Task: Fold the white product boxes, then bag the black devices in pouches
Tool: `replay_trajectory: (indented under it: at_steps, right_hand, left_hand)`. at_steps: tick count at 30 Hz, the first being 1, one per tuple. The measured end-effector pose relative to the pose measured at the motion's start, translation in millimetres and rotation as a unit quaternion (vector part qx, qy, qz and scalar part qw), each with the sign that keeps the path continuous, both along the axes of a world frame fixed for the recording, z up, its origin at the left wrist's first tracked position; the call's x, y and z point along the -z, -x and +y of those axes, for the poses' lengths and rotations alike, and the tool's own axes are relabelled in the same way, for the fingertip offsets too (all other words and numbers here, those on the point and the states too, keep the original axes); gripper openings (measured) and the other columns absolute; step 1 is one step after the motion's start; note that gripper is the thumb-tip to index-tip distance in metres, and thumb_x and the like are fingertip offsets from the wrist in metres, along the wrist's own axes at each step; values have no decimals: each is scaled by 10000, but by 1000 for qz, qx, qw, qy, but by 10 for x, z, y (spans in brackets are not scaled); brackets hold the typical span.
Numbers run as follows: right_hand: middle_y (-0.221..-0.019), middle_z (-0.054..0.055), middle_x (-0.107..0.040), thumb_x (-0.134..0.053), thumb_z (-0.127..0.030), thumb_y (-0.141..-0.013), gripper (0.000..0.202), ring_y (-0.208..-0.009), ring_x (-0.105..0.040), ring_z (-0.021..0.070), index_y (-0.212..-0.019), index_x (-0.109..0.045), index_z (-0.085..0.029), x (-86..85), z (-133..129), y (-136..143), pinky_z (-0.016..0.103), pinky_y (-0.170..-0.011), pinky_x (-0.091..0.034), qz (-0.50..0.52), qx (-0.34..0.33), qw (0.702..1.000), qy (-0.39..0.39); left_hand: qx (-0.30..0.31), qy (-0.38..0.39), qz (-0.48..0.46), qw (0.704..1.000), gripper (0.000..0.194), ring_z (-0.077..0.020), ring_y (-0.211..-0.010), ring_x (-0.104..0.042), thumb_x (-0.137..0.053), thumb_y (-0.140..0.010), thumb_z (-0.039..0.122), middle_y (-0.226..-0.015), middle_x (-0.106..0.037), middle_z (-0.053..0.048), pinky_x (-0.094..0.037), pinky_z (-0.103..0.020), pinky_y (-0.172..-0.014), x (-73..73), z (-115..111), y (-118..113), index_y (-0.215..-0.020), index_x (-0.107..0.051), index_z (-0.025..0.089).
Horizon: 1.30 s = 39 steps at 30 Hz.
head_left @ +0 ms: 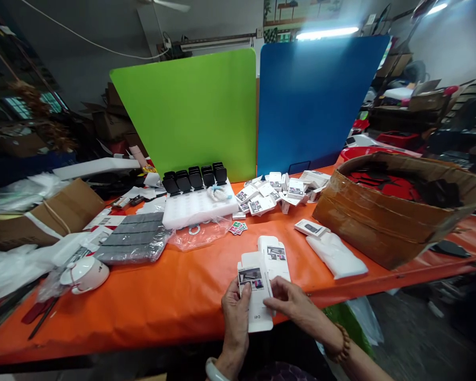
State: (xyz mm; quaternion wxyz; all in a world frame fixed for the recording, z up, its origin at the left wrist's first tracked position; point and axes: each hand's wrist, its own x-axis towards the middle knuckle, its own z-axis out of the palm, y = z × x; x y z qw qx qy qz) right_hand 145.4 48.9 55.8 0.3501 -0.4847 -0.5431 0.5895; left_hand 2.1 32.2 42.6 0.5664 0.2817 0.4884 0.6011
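A flat white printed box [257, 309], unfolded and with end flaps showing, is gripped in my left hand [234, 312], the thumb pressing on its picture panel. My right hand [295, 302] is at the box's right edge, its fingers curled in and the fingertips on that edge. Just behind the box, more flat white boxes [278, 260] lie on the orange tabletop [198, 296]. Beyond them is a heap of made-up white boxes [262, 205], with a few small coloured cards [238, 227] to the left of it.
A white foam tray [182, 209] holds several upright black pieces [196, 179]. At right stand a cardboard carton [365, 233] with red and black contents and a white bag [337, 256]. Leftward are a white mug [85, 274] and a wrapped grey stack [133, 241]. Green and blue panels [190, 111] rise behind.
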Motion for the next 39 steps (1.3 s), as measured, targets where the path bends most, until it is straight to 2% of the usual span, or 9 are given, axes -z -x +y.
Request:
replay_trajectory:
  at_steps: [3,6,9,13,22,27,30,34,39]
  right_hand:
    - [-734,12,-648,-694,-397,-709,307,-628,-581,151,-883,-611,-158,183,-102,-19,261,-577,-459,128,-53,986,88]
    - [-704,7,-644,-713,-420,-702,321,-618,-592,150,-849,-612,-153,306,-182,-96,263,-585,-472,129,-51,986,90]
    - [-802,21,-664,-701,-396,-736,361,-705,-624,175,-1004,-582,-186,395,-273,-200,299,-667,-505,87,-9,996,32]
    - [-1009,43,-648,-647,-350,-805,578,-699,-600,168,-1323,-405,-270,521,-441,-282,312,-677,-505,19,63,995,-70]
    - [-815,4,-576,-569,-412,-844,293,-690,-530,166,-1080,-568,-238,736,-759,-319,269,-636,-442,-40,-7,999,-35]
    - [-654,-29,-426,-507,-468,-865,330,-637,-433,146,-673,-458,-204,662,-671,-225,256,-602,-377,-58,28,997,-33]
    - [-679,-37,-427,-583,-466,-814,293,-636,-437,137,-731,-465,-210,679,-550,-169,250,-599,-379,9,71,997,-16]
    - [-714,-41,-487,-660,-427,-764,331,-621,-470,127,-983,-530,-215,658,-415,-198,238,-584,-383,82,36,996,20]
    - [-715,8,-550,-576,-395,-855,259,-666,-516,146,-742,-607,-164,568,-430,-265,257,-622,-401,-36,-8,997,-68]
  left_hand:
    - [15,16,-2,1000,443,-191,-626,-672,-724,-700,433,-745,-724,-53,-531,-268,-586,15,-48,-58,-1004,-642,121]
    - [26,22,50,998,516,-194,-639,-672,-717,-713,414,-757,-720,-56,-537,-271,-593,58,-119,-68,-1119,-608,115]
    - [38,8,101,994,589,-216,-787,-691,-709,-731,340,-910,-730,-81,-551,-292,-708,117,-207,-38,-1258,-523,150]
    - [124,-9,129,984,578,-222,-872,-689,-646,-774,262,-1084,-701,-100,-548,-309,-760,176,-349,-20,-1316,-453,206]
    - [241,19,195,950,177,-150,-641,-595,-641,-765,283,-724,-662,-8,-455,-223,-600,393,-552,56,-902,-632,171]
    - [213,51,186,958,265,-139,-632,-533,-621,-786,403,-668,-594,-4,-420,-229,-602,453,-454,57,-707,-604,151]
    - [185,49,159,969,267,-131,-633,-514,-695,-713,378,-645,-563,10,-420,-228,-613,402,-350,33,-634,-566,158]
    - [167,55,79,981,282,-109,-591,-511,-744,-660,339,-657,-552,39,-416,-218,-583,335,-256,34,-826,-595,166]
    - [211,46,147,965,200,-153,-685,-559,-706,-709,326,-716,-631,-25,-441,-258,-664,361,-277,70,-734,-653,135]
